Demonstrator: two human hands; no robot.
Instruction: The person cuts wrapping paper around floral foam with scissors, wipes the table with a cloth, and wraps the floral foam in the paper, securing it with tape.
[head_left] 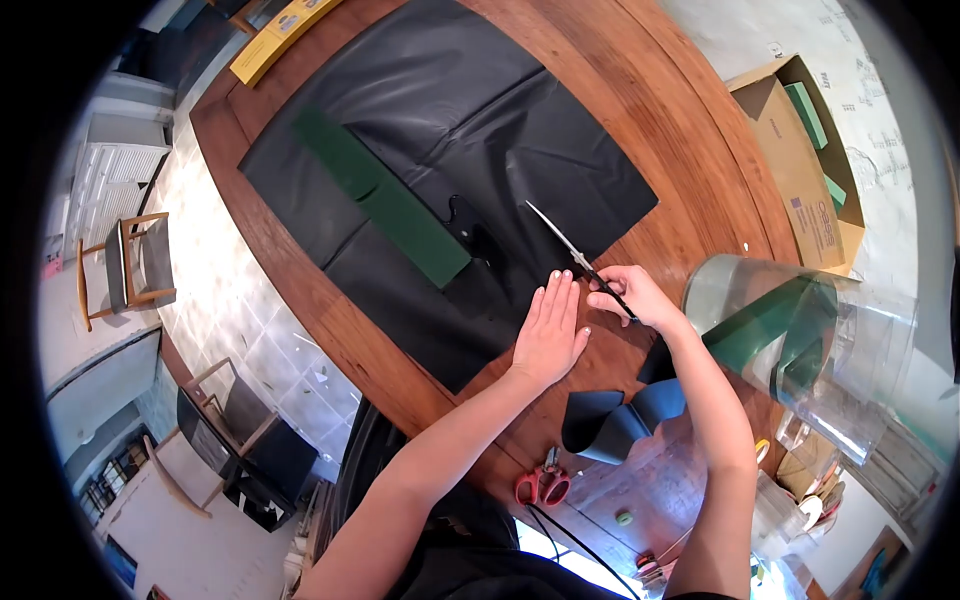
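My right hand (637, 295) grips the black handles of a pair of scissors (577, 256); their long silver blades look closed and point up-left over the edge of a black plastic sheet (420, 95). Close beside it, my left hand (548, 330) lies flat with fingers stretched out, fingertips near the sheet's near edge and the scissors. It holds nothing. Dark green floral foam blocks (415, 235) lie end to end in a row across the sheet. A little liquid glistens on the sheet near their closer end.
At right, a clear cylinder container (730, 275) holds green foam. Behind it is a cardboard box (790, 160) with green blocks. Red-handled pruning shears (543, 485) and a curled dark sheet (610, 425) lie nearer me. A yellow box (280, 38) sits at the table's far edge.
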